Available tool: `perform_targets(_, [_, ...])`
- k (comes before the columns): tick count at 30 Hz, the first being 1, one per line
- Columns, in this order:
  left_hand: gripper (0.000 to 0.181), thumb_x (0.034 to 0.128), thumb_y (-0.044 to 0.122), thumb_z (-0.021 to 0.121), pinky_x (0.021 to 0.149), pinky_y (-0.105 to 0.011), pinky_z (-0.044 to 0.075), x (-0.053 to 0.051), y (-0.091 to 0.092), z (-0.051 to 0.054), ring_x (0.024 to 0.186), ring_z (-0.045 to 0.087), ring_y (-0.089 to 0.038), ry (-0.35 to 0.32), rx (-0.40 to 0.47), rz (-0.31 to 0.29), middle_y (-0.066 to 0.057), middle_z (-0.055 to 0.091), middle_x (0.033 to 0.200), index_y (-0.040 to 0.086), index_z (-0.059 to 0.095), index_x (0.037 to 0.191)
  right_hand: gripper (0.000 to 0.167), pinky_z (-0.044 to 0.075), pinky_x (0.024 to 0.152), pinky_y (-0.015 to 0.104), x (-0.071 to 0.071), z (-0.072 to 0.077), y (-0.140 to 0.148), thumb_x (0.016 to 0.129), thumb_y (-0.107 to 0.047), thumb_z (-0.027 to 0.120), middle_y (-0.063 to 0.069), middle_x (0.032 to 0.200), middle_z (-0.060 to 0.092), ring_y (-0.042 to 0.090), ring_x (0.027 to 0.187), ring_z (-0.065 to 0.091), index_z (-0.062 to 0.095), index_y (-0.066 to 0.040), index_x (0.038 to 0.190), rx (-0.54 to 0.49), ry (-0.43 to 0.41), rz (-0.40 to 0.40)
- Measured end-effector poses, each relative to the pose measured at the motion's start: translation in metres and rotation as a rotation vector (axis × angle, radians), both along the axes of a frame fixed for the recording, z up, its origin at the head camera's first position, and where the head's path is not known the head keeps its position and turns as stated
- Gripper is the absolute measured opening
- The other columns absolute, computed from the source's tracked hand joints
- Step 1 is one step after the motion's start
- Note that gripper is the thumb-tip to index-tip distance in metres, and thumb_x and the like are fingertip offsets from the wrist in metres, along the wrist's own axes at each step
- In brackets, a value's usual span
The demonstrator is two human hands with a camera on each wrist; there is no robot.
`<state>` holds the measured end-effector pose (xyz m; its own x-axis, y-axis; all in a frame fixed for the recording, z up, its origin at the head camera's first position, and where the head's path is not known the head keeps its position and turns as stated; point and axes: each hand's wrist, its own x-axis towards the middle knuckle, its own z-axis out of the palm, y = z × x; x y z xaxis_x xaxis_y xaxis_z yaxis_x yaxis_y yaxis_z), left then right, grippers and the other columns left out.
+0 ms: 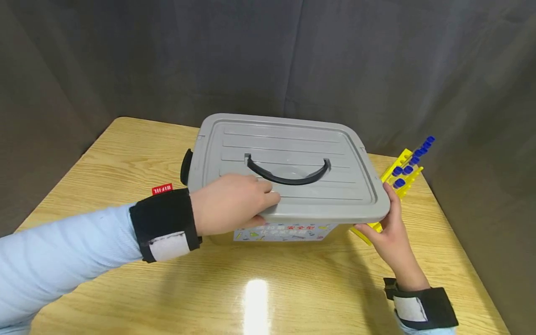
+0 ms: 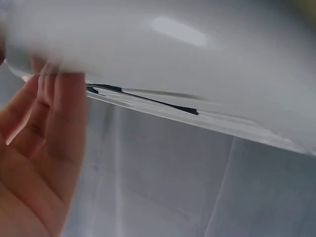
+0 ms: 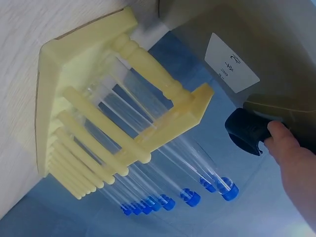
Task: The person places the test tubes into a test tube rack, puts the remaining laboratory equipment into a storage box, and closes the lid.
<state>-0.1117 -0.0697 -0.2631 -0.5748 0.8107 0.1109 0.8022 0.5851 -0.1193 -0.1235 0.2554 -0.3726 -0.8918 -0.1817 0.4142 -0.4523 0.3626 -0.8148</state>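
Note:
A storage box with a grey lid (image 1: 289, 139) and a black carrying handle (image 1: 289, 179) stands on the table. My left hand (image 1: 234, 202) grips the lid's front rim left of centre, fingers on top and thumb below. At the lid's front right corner is my right hand (image 1: 391, 228), its thumb under the rim and its fingers round the side. In the right wrist view, a finger of that hand lies on a black side latch (image 3: 249, 129), which sticks out from the box. The left latch (image 1: 186, 166) also juts outward.
Just right of the box stands a yellow test tube rack (image 3: 91, 44) with several clear tubes capped in blue (image 3: 229, 190). A wooden table (image 1: 125, 153) lies underneath, and a dark grey curtain (image 1: 251, 56) hangs behind.

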Motion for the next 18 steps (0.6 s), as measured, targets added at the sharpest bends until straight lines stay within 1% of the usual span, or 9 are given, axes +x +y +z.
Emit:
perform_targets(2, [0.028, 0.0780, 0.032, 0.075, 0.056, -0.027, 0.048, 0.003, -0.002, -0.002, 0.063, 0.056, -0.016, 0.045, 0.014, 0.006, 0.002, 0.055, 0.073, 0.012, 0.059, 0.089, 0.098, 0.030, 0.098, 0.007, 0.001, 0.000, 0.001, 0.072, 0.020, 0.065, -0.013, 0.139, 0.031, -0.003, 0.123, 0.036, 0.011, -0.008, 0.148, -0.007, -0.019, 0.010])
perform_targets(4, [0.027, 0.0778, 0.033, 0.075, 0.055, -0.026, 0.048, 0.004, -0.005, -0.003, 0.062, 0.055, -0.015, 0.056, 0.034, 0.010, 0.002, 0.054, 0.071, 0.012, 0.060, 0.086, 0.094, 0.029, 0.098, 0.007, 0.001, -0.001, 0.001, 0.076, 0.011, 0.068, -0.012, 0.141, 0.031, -0.002, 0.125, 0.035, 0.011, -0.009, 0.149, -0.021, -0.027, 0.024])
perform_targets(7, [0.025, 0.0787, 0.034, 0.074, 0.058, -0.026, 0.047, 0.004, -0.013, -0.001, 0.065, 0.052, -0.015, 0.000, 0.063, 0.037, 0.002, 0.051, 0.070, 0.012, 0.061, 0.083, 0.081, 0.030, 0.099, 0.007, 0.003, -0.001, 0.002, 0.087, -0.014, 0.065, -0.008, 0.142, 0.029, 0.002, 0.127, 0.033, 0.011, -0.008, 0.148, -0.085, -0.057, 0.065])
perform_targets(9, [0.029, 0.0800, 0.037, 0.072, 0.064, -0.029, 0.049, 0.003, -0.025, 0.001, 0.073, 0.054, -0.018, -0.034, 0.091, 0.100, -0.001, 0.056, 0.077, 0.010, 0.064, 0.090, 0.070, 0.030, 0.097, 0.006, 0.004, 0.001, 0.002, 0.094, -0.033, 0.054, -0.008, 0.141, 0.029, 0.003, 0.126, 0.032, 0.015, -0.009, 0.147, -0.101, -0.092, 0.048])
perform_targets(11, [0.039, 0.0820, 0.039, 0.069, 0.076, -0.036, 0.050, -0.001, -0.044, 0.004, 0.088, 0.056, -0.025, -0.075, 0.144, 0.213, -0.008, 0.060, 0.092, 0.006, 0.064, 0.103, 0.059, 0.031, 0.097, 0.007, 0.002, 0.007, 0.002, 0.098, -0.042, 0.040, -0.004, 0.139, 0.030, 0.006, 0.124, 0.033, 0.020, -0.009, 0.144, -0.109, -0.146, -0.002])
perform_targets(13, [0.057, 0.0837, 0.042, 0.066, 0.090, -0.045, 0.046, -0.007, -0.066, 0.005, 0.107, 0.053, -0.033, -0.134, 0.215, 0.377, -0.016, 0.058, 0.115, 0.001, 0.056, 0.122, 0.052, 0.033, 0.096, 0.006, -0.002, 0.016, 0.001, 0.100, -0.042, 0.032, 0.000, 0.137, 0.032, 0.008, 0.121, 0.034, 0.024, -0.010, 0.140, -0.045, -0.202, -0.106])
perform_targets(14, [0.066, 0.0847, 0.044, 0.063, 0.096, -0.050, 0.042, -0.011, -0.078, 0.004, 0.116, 0.048, -0.037, -0.187, 0.254, 0.461, -0.021, 0.053, 0.126, -0.003, 0.049, 0.130, 0.051, 0.033, 0.095, 0.006, -0.005, 0.021, 0.001, 0.100, -0.042, 0.030, 0.002, 0.137, 0.033, 0.008, 0.120, 0.035, 0.025, -0.009, 0.139, -0.008, -0.241, -0.169])
perform_targets(16, [0.083, 0.0868, 0.050, 0.058, 0.103, -0.055, 0.033, -0.019, -0.097, -0.003, 0.127, 0.038, -0.043, -0.362, 0.334, 0.605, -0.029, 0.039, 0.139, -0.009, 0.032, 0.139, 0.053, 0.032, 0.103, 0.014, -0.011, 0.032, 0.001, 0.100, -0.041, 0.033, 0.009, 0.142, 0.032, 0.015, 0.124, 0.036, 0.023, -0.006, 0.139, 0.024, -0.326, -0.258])
perform_targets(18, [0.092, 0.0889, 0.057, 0.049, 0.104, -0.057, 0.031, -0.024, -0.110, -0.013, 0.132, 0.032, -0.046, -0.562, 0.374, 0.696, -0.033, 0.030, 0.144, -0.012, 0.021, 0.142, 0.059, 0.030, 0.110, 0.027, -0.016, 0.040, 0.002, 0.099, -0.041, 0.037, 0.014, 0.147, 0.029, 0.023, 0.130, 0.034, 0.018, -0.006, 0.142, 0.047, -0.409, -0.317])
